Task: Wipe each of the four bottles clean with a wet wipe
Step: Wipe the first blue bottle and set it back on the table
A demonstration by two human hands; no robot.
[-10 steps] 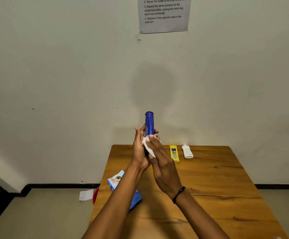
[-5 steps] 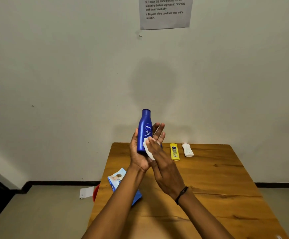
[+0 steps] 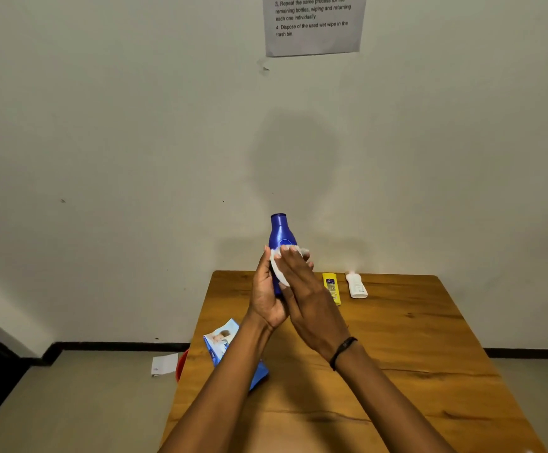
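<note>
Blue lotion bottle, gripped at twelve o'clock in my left hand, has turned label-forward; my right hand fingers press the wet wipe higher, wiping continues.

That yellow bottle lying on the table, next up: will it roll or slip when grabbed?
The yellow bottle looks flattish and lies on its side on the table, so it probably won't roll. Its glossy plastic may be slippery. Being small, it is likely light.

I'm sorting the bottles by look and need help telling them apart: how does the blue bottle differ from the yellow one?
The blue bottle is held upright above the table; the yellow bottle lies flat on it. The blue one looks bigger and rounder, the yellow one slim. A wipe is pressed against the blue one; nothing touches the yellow one.
</note>
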